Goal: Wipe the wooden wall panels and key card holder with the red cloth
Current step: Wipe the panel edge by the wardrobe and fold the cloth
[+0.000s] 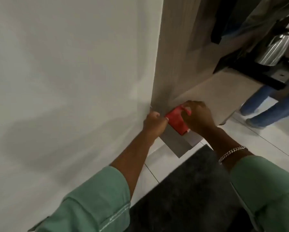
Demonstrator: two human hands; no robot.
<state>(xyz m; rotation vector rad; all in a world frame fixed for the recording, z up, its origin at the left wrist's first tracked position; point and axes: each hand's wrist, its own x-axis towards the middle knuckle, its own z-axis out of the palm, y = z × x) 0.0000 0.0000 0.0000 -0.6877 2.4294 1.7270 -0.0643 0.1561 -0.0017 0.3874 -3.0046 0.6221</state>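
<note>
The red cloth (176, 121) is folded into a pad low down against the foot of the grey-brown wooden wall panel (175, 56). My right hand (199, 116) presses on the cloth from the right, fingers curled over its top. My left hand (154, 123) is closed at the cloth's left edge, right at the corner where the white wall (65, 72) meets the panel. A grey skirting strip (179, 144) shows below the cloth. The key card holder is out of view.
A dark mat (190, 190) lies on the white tiled floor (265, 139) under my arms. Another person's legs in blue jeans (265, 106) stand at the right. A black shelf (250, 74) with a steel kettle (274, 47) juts out above right.
</note>
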